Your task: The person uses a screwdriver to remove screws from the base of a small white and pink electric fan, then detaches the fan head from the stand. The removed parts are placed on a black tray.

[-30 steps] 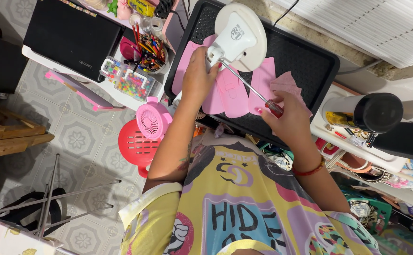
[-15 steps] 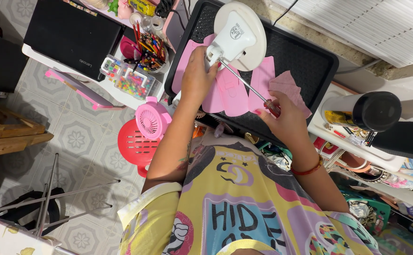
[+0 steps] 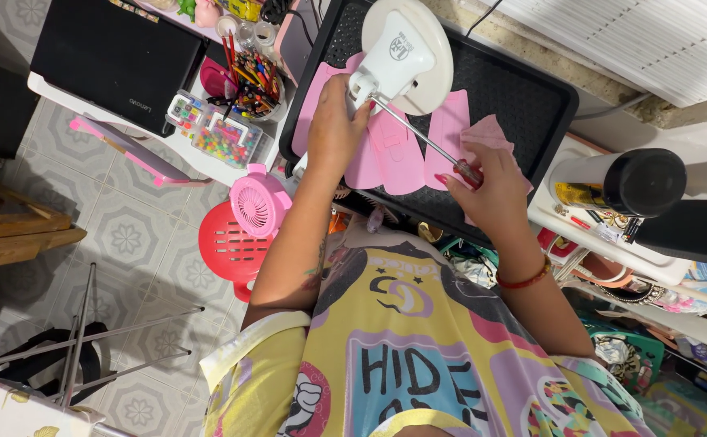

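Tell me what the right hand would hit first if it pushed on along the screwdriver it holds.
Most likely the white fan base: the right hand points the screwdriver up-left, and its tip already appears to meet that part beside the left hand.

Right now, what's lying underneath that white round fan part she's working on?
Under the white round fan part lie pink plastic blades on a black tray. The left hand steadies it; the right hand holds a screwdriver to it. What lies directly beneath is hidden.
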